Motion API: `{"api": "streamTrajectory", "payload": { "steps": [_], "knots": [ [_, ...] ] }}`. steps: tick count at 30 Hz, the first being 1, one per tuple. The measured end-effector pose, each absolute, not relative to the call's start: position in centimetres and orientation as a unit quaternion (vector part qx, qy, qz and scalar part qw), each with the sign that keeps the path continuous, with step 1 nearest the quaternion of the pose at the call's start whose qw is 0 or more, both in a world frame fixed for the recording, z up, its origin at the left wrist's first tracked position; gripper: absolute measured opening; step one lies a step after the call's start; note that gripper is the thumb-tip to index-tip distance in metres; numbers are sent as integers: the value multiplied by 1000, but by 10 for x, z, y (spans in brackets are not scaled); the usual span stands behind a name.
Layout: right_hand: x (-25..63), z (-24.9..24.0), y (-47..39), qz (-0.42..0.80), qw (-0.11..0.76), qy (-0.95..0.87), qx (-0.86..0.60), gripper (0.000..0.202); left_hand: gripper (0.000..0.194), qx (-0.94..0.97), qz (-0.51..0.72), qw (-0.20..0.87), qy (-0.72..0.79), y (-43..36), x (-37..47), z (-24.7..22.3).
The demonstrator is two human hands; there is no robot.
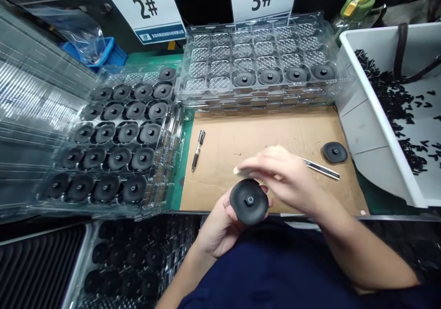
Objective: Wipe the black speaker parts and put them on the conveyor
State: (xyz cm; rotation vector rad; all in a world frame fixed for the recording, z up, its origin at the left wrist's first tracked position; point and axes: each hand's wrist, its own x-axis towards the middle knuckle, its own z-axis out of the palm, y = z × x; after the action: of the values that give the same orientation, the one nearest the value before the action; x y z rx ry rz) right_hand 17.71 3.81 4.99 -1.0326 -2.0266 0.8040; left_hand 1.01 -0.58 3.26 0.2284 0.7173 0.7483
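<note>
Your navy shirt (262, 267) shows beside your left grip (217, 233), closed around an untrayed black disc (246, 208); your right grip (284, 173) is too blurred to judge. Rear tray (242, 50) holds four discs (244, 78), left tray (133, 78) many.

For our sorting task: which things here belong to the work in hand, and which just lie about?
Likely the job's: black disc in the left hand; loose disc on cardboard; clear trays; white bin of small black pieces.

Seemingly lying about: pen; green-topped bottle.
</note>
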Motion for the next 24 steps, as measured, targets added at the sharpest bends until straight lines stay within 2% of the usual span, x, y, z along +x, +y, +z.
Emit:
{"api": "streamTrajectory", "payload": {
  "steps": [2,5,8,11,15,18,20,22,24],
  "knots": [
    [190,34,39,347,360,-707,-500,19,70,101,374,860,332,-6,7,33],
    [201,-3,21,376,332,-618,-605,19,69,93,392,859,316,-4,3,29],
    [201,-43,-7,399,293,-599,-630,20,66,91,396,859,312,1,1,22],
    [201,-59,-18,412,284,-595,-629,19,63,94,405,854,312,5,1,17],
    [201,-26,-2,394,319,-571,-646,20,52,116,415,839,332,6,6,13],
    [186,19,10,326,408,-590,-616,22,53,136,427,819,358,5,12,13],
    [171,41,11,300,450,-641,-545,25,50,139,435,806,377,4,14,13],
    [157,54,10,325,438,-685,-483,25,45,137,438,795,397,3,14,13],
    [150,58,11,381,381,-711,-452,22,48,144,449,776,418,3,14,13]
  ]
}}
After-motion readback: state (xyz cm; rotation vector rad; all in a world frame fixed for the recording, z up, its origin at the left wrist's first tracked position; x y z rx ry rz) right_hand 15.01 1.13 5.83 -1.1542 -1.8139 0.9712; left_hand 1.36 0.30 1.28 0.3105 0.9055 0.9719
